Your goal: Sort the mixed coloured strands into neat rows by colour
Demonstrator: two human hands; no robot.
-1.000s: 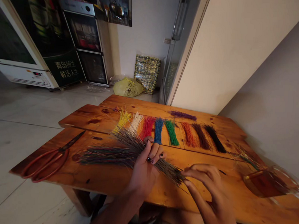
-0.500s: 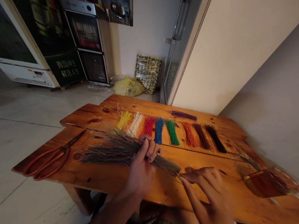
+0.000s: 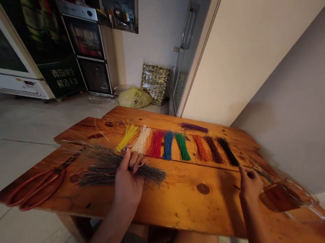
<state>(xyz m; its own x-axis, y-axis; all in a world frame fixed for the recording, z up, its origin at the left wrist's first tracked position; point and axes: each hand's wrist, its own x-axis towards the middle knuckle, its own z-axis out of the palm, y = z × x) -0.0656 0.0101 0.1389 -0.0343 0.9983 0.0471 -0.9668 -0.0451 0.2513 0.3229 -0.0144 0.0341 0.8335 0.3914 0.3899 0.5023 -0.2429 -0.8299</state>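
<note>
My left hand [image 3: 130, 171] is wrapped round a bundle of thin grey-brown strands [image 3: 155, 175], held at a slant above a darker bundle [image 3: 95, 174] that lies on the wooden table [image 3: 179, 203]. Off to the right, my right hand [image 3: 249, 182] is closed with its fingertips pinched together, near the lower end of a black bundle [image 3: 228, 151]. Whatever is between those fingertips is too small to make out. Loose pale and green strands [image 3: 262, 171] lie just beyond it.
Behind my hands runs a row of yellow, white, red [image 3: 156, 144], blue, green, orange and brown bundles, with a purple one [image 3: 194, 127] farther back. Red-handled scissors [image 3: 37, 187] lie left. A glass jug [image 3: 284, 196] of amber liquid stands right.
My right hand has left the cut end of the held bundle and moved right, towards the loose strands. My left hand and its bundle have shifted left in view.
</note>
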